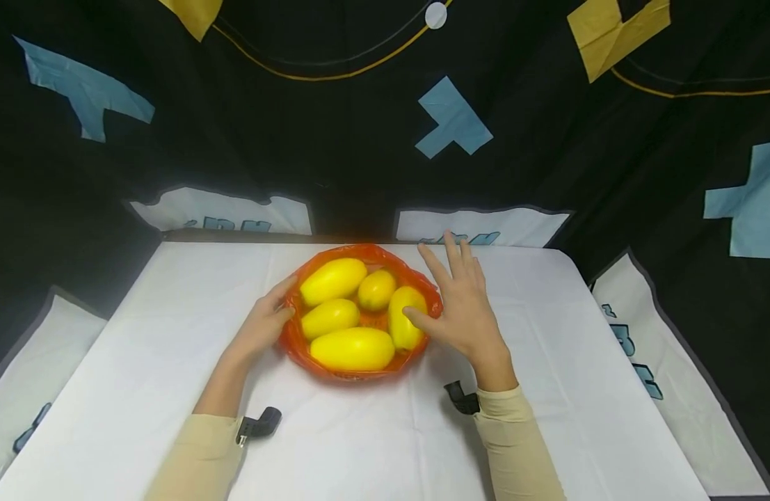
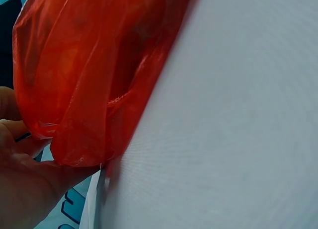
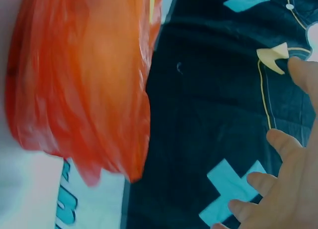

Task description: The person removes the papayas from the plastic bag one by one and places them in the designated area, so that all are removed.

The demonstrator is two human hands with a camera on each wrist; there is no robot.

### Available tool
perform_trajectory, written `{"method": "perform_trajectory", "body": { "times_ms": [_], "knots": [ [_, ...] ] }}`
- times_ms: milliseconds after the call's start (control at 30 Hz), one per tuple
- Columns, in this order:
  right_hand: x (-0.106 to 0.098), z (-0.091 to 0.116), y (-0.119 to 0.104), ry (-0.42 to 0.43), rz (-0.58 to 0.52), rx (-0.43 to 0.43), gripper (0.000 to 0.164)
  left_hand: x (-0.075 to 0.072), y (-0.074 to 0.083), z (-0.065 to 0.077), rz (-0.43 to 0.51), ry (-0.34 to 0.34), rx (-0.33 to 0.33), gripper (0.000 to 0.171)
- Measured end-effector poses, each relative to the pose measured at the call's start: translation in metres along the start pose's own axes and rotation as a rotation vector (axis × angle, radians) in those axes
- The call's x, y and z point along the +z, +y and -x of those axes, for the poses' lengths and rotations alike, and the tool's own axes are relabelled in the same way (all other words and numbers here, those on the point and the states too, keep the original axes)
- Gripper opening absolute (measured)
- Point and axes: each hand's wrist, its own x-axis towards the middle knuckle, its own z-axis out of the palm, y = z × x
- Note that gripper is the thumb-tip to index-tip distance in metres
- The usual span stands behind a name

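Behind white table (image 1: 597, 417), black cloth (image 1: 328, 139) with blue patches (image 1: 453, 118) and yellow patches (image 1: 594, 35) (thin yellow curves (image 1: 316, 78) too); white panels (image 1: 234, 203) low down.

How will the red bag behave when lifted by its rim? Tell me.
The red bag will probably sag and fold, as its thin film is creased. Its weight likely sits low, with five yellow fruits inside. Their rounded shapes may roll together.

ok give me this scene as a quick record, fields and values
container: red plastic bag, mouth open
contents: five rounded yellow objects, differing in size; exact kind unclear
left hand: left hand holds the bag's left side
right hand: right hand, fingers spread, beside the bag's right side, gripping nothing
surface: white table under the bag
backdrop: black cloth with blue patches
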Motion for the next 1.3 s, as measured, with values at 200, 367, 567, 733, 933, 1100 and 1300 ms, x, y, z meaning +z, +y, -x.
{"method": "perform_trajectory", "body": {
  "times_ms": [200,367,567,733,933,1100,1300],
  "knots": [
    [0.010,-0.001,-0.012,-0.086,-0.169,-0.018,0.086,0.000,-0.002,0.001,0.033,-0.008,-0.014,0.059],
    [0.020,-0.003,-0.019,-0.171,-0.321,-0.060,0.081,0.000,-0.001,0.001,0.015,0.004,-0.028,0.059],
    [0.030,-0.002,-0.023,-0.268,-0.408,-0.072,0.075,0.002,0.000,0.000,0.012,0.020,-0.048,0.059],
    [0.038,0.000,-0.021,-0.315,-0.380,0.000,0.075,0.002,0.000,0.001,0.005,0.022,-0.047,0.059],
    [0.050,0.002,-0.016,-0.324,-0.360,0.087,0.073,0.002,0.000,0.001,0.010,0.022,-0.032,0.058],
    [0.060,0.003,-0.013,-0.312,-0.311,0.131,0.072,0.003,0.000,0.001,0.015,0.014,-0.038,0.059],
    [0.069,0.002,-0.011,-0.306,-0.242,0.130,0.067,0.004,0.001,0.003,0.020,0.016,-0.036,0.059]
  ]
}}
